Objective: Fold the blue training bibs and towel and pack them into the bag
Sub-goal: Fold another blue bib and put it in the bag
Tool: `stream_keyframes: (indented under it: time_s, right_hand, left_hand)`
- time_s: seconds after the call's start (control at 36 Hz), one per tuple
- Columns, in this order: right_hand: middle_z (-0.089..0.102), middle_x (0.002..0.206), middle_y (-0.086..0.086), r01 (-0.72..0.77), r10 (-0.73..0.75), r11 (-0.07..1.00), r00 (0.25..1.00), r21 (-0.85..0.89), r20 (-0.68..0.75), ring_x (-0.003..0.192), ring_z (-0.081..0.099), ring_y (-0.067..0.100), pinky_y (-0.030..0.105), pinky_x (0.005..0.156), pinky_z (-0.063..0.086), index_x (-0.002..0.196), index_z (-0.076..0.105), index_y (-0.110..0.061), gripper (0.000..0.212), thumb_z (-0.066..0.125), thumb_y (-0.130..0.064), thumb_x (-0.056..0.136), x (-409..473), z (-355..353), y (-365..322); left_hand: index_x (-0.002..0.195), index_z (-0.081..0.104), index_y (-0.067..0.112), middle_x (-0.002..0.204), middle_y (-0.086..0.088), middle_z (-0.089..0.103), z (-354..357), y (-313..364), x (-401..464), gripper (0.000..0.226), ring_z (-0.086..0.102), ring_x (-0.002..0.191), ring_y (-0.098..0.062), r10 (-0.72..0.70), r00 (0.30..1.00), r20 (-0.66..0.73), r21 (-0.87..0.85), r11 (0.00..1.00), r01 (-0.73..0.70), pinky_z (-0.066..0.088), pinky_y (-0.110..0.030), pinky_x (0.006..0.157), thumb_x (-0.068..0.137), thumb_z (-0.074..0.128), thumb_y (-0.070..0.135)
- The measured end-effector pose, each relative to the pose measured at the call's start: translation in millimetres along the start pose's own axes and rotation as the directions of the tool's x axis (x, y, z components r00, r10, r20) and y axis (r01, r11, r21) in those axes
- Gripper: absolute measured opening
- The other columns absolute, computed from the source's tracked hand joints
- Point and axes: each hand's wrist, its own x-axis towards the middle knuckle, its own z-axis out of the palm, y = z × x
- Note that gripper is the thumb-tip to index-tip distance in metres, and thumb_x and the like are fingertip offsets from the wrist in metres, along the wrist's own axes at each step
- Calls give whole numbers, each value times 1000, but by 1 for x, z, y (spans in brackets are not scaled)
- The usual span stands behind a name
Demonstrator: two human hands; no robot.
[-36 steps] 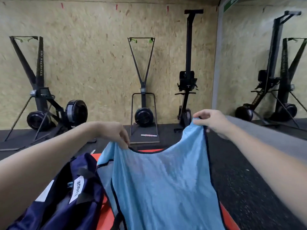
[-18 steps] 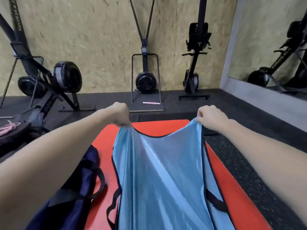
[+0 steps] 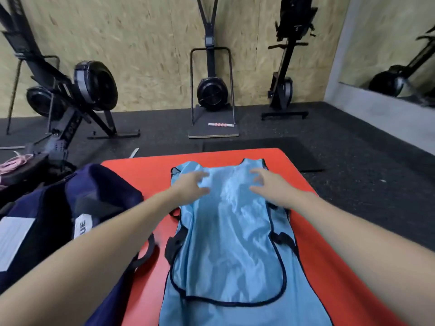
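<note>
A light blue training bib (image 3: pixel 231 234) with dark trim lies flat on the red mat (image 3: pixel 150 175), over another blue bib (image 3: pixel 254 314) whose lower part shows beneath it. My left hand (image 3: pixel 190 184) is over the bib's upper left part with fingers spread. My right hand (image 3: pixel 268 184) is over the upper right part, fingers spread as well. Neither hand grips the cloth. The navy bag (image 3: pixel 70 208) lies open at the left edge of the mat, its black strap (image 3: pixel 146 252) trailing beside the bibs. No towel is in view.
Black rubber floor (image 3: pixel 353 175) surrounds the mat. Ski and rowing machines (image 3: pixel 211 85) stand along the wooden wall at the back, another machine (image 3: pixel 77 95) at the left. A pink rope (image 3: pixel 16 161) lies at far left. A mirror (image 3: pixel 400 55) is at right.
Both hands lowered the bib onto the mat and let go of its shoulders. They now lie spread over its top. The view has tilted further down.
</note>
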Motion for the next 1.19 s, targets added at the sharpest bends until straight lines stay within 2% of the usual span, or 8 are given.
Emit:
stream_keyframes:
  time_s: [0.17,0.28,0.42,0.56,0.69,0.83,1.03,1.19]
  right_hand:
    - [61,124,-6,60,-48,995,988,-75,149,115,58,9,27,97,48,133,55,-23,38,59,-35,97,-98,48,-1]
    - [64,115,-10,141,-121,986,973,-88,196,107,56,0,25,99,45,119,66,-24,33,65,-41,91,-155,72,-5]
    - [60,105,-18,166,-142,983,957,-78,251,102,54,-2,26,93,46,95,65,-41,23,67,-60,81,-194,95,6]
    - [55,106,-20,191,-160,975,958,-111,238,104,52,-3,28,95,46,107,67,-36,41,65,-67,80,-195,106,-1]
    - [54,112,-14,255,-196,904,960,-342,199,108,49,10,32,92,41,116,63,-33,51,58,-70,81,-191,118,-18]
    - [62,102,-6,251,-229,877,968,-411,103,98,58,19,32,76,41,106,62,-26,27,57,-48,92,-189,120,-34]
    - [73,94,-10,138,-136,990,986,10,-98,89,65,7,32,88,52,104,72,-28,17,68,-21,88,-177,100,-28]
    - [72,81,-15,184,-180,983,969,11,-169,81,65,3,27,78,50,88,74,-29,6,76,-25,85,-182,73,-10]
  left_hand:
    - [120,69,28,117,12,65,51,-10,-97,35,56,102,-1,115,988,102,-10,993,-115,38,-14,88,86,73,29]
    - [100,74,35,107,16,69,81,-16,-152,33,61,98,-1,136,986,102,-42,990,-132,47,-24,93,71,82,46]
    - [97,74,30,106,11,67,101,-27,-184,45,57,103,-6,258,958,123,42,964,-264,46,-31,93,62,81,58]
    - [95,72,26,95,12,64,101,-37,-189,15,54,97,-10,327,942,72,127,934,-334,46,-34,90,85,71,37]
    - [93,72,20,89,7,71,101,-33,-189,12,61,86,-10,299,951,-84,39,954,-297,47,-27,78,94,64,29]
    - [94,68,17,86,10,70,101,-22,-190,7,61,81,-5,274,942,-191,-97,950,-296,46,-22,76,96,61,20]
    - [116,65,24,84,11,59,101,-25,-188,34,57,78,-7,314,934,-173,-27,946,-323,44,-20,77,84,75,19]
    - [102,71,20,83,13,64,93,-30,-191,20,59,81,-6,327,883,-338,38,942,-334,50,-28,78,84,69,12]
